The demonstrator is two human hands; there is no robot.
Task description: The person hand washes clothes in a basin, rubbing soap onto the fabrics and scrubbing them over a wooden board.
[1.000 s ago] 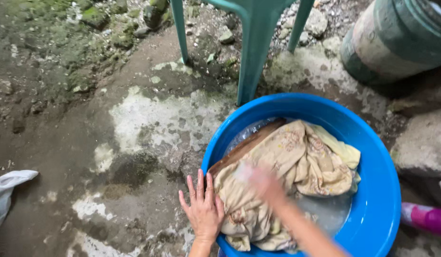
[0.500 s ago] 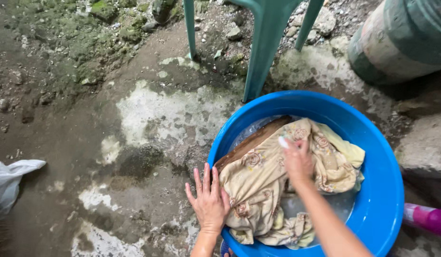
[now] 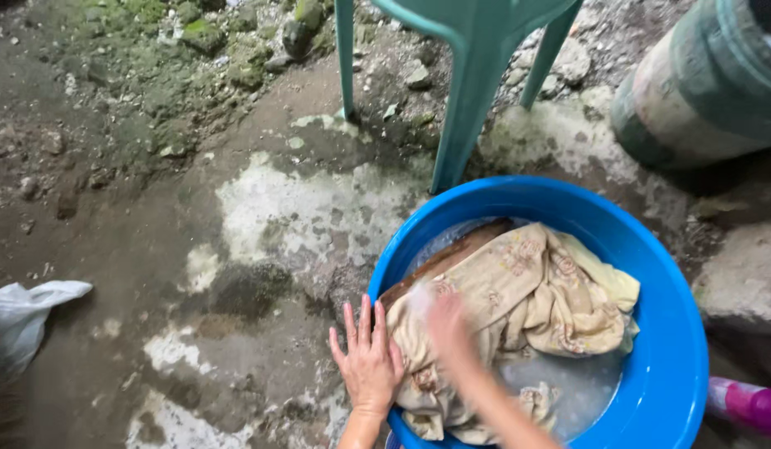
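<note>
While the floral cloth (image 3: 518,299) is scrubbed on the wooden board (image 3: 439,259), the blue basin (image 3: 652,274) is best steadied: left hand (image 3: 367,362) flat, released; right hand (image 3: 444,320) blurred, grip indeterminable.

You have one blue basin (image 3: 652,274) holding one floral cloth (image 3: 527,308) and one wooden board (image 3: 452,254), and two hands at it: your left hand (image 3: 369,362) and your right hand (image 3: 448,324). Around it you can count one green chair (image 3: 477,75) showing three legs, one drum (image 3: 701,91), one pink bottle (image 3: 747,405) and one white bag (image 3: 24,320).
</note>
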